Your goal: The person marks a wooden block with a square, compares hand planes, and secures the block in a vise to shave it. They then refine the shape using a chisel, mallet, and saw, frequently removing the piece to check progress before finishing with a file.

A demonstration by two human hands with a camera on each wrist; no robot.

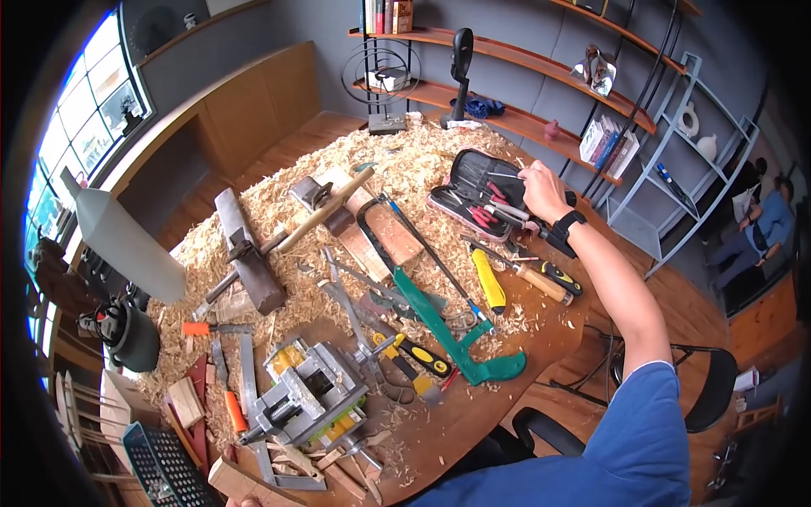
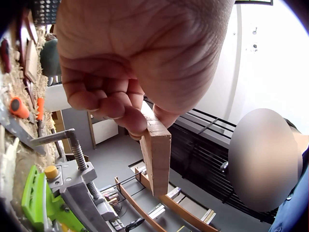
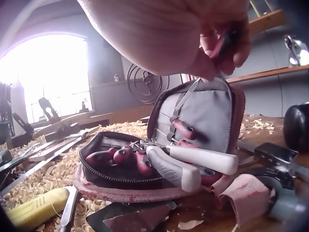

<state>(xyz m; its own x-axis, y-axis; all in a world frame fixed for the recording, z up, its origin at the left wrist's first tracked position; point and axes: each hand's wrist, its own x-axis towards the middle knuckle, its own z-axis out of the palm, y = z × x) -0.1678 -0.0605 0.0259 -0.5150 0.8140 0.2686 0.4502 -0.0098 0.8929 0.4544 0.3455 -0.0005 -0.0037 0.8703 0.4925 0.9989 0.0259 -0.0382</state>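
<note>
My left hand (image 2: 145, 53) pinches a small flat wooden block (image 2: 157, 157) between thumb and fingers. In the head view that block (image 1: 245, 483) shows at the bottom edge, with only a bit of the hand. My right hand (image 1: 545, 193) is raised over an unzipped tool case (image 1: 473, 163), gripping a screwdriver by its red and black handle (image 3: 225, 48). Its thin metal shaft (image 3: 188, 94) points down toward the case's upright lid (image 3: 207, 113). Inside the case lie several red-handled screwdrivers (image 3: 183, 129) and pliers with grey-white handles (image 3: 207, 158).
Wood shavings (image 1: 279, 198) cover much of the table. A grey vise (image 1: 312, 389) stands near the front. A green-handled saw (image 1: 439, 325), a yellow utility knife (image 1: 488, 280), a chisel (image 1: 541, 281), wooden planes (image 1: 249, 253) and a mallet (image 1: 325, 211) lie about. A chair (image 1: 710, 389) stands at right.
</note>
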